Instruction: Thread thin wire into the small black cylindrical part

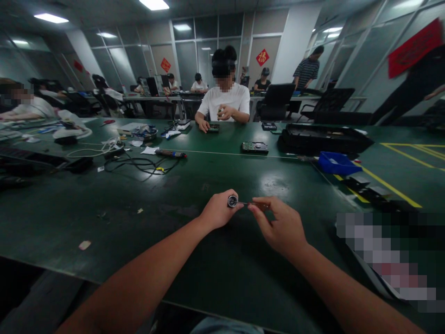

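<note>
Closed around a small black cylindrical part (232, 201), my left hand (219, 209) is above the middle of the table. The part's round end has a silvery ring and faces me. My right hand (281, 223) pinches the handle of a thin screwdriver (261, 205) between thumb and fingers. Its narrow metal shaft points left and reaches the side of the cylindrical part. Whether the tip sits in a screw or only touches the side is too small to tell.
Across the green table (194, 264) a person in white (225, 99) handles small parts. A circuit-board drive (255, 147), a black tray (323, 139) and a blue bin (337, 163) lie farther off. Black cables (139, 164) and an electric screwdriver (171, 153) are left. Pixelated papers lie right.
</note>
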Action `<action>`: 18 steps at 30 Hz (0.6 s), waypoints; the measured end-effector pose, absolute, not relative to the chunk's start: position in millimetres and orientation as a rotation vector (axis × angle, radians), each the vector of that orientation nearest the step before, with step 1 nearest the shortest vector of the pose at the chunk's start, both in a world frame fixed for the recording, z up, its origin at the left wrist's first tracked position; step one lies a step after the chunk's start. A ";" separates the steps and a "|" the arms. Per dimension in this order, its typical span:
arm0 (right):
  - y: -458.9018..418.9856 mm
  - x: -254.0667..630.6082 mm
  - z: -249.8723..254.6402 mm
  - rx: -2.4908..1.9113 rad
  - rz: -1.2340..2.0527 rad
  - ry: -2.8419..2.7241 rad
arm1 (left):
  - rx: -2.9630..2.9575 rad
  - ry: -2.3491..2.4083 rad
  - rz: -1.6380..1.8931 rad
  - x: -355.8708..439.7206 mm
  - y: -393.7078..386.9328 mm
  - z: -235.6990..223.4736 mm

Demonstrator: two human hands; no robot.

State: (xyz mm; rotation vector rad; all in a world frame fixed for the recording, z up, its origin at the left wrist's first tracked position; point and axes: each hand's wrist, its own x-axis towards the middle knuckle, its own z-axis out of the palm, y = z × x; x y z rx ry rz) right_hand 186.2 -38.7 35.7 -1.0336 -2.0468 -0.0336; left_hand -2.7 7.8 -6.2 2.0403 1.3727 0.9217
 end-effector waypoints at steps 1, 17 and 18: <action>-38.1 186.5 35.8 -1.019 -0.014 -2.063 | 2.041 1.370 0.926 -2.8 8.1 -6.9; -37.3 181.9 28.0 -1.090 0.432 -1.732 | 2.001 1.358 0.945 -0.8 4.1 -3.3; -34.2 182.5 27.0 -1.106 0.505 -1.674 | 2.005 1.360 0.943 -0.9 4.0 -3.0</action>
